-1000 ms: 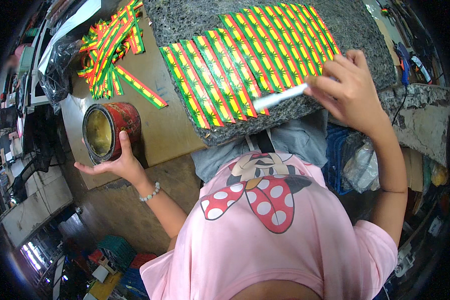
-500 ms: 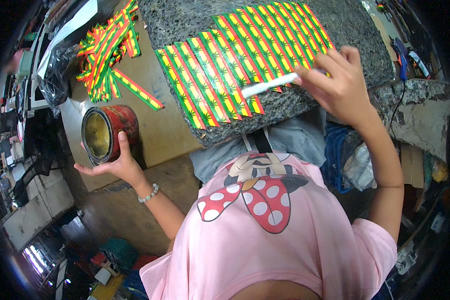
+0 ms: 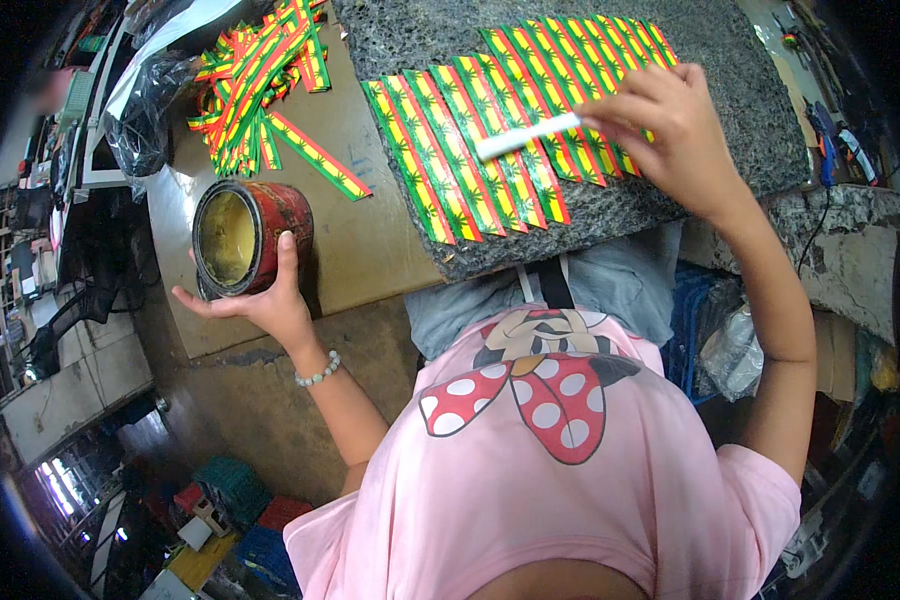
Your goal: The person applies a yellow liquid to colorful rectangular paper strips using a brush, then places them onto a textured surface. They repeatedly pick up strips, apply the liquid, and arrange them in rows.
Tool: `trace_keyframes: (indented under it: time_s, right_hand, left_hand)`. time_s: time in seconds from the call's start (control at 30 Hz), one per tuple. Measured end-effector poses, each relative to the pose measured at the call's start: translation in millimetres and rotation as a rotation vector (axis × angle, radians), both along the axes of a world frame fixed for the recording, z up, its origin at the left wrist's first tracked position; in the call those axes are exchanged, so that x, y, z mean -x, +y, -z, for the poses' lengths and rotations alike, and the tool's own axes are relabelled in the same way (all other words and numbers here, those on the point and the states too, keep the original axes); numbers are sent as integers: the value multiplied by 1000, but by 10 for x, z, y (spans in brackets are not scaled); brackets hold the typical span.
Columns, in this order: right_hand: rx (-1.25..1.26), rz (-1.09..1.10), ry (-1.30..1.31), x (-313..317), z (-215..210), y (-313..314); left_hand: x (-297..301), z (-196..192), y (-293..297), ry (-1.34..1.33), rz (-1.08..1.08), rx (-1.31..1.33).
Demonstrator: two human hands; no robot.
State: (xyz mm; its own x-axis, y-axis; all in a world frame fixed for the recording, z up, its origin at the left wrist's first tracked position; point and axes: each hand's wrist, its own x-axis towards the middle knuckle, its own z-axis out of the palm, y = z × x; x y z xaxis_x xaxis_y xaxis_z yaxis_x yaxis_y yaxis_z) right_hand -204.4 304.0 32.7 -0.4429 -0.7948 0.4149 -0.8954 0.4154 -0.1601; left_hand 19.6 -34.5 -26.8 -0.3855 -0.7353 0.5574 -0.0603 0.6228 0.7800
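My right hand (image 3: 670,130) pinches a slim white brush (image 3: 525,135) by its end. The brush's far end lies over a row of green, yellow and red strips (image 3: 470,140) printed with dark leaves. These lie slanted, side by side, on a rough dark grey slab (image 3: 610,205) in front of me. My left hand (image 3: 270,300) grips a red, worn can (image 3: 288,225) tilted toward me, its thumb on the near side and other fingers partly hidden behind. A yellowish substance coats the inside of the can.
A loose heap of similar strips (image 3: 255,95) lies on a brownish board (image 3: 350,255) left of the slab. Beside it is a crumpled dark plastic bag (image 3: 150,115). Blue-handled tools (image 3: 825,140) and a cable sit at the far right. A clear plastic bag (image 3: 732,350) is below the slab's right side.
The brush has moved left and farther up across the strips with my right hand. My left hand keeps hold of the can. The whole view has shifted slightly.
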Motion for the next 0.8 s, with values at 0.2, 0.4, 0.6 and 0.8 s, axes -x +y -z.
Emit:
trace_keyframes:
  time_s: [0.2, 0.4, 0.6, 0.8]
  right_hand:
    - [-182, -17, -115, -369, -12, 226]
    - [-208, -42, -494, -371, -181, 305]
    - [-55, 57, -19, -171, -78, -211]
    - [-238, -121, -199, -358, -227, 106]
  left_hand:
    - [-43, 0, -49, -104, -85, 49]
    - [-14, 46, -90, 7, -10, 2]
    - [-52, 46, -99, -128, -91, 290]
    - [-78, 73, -102, -120, -88, 303]
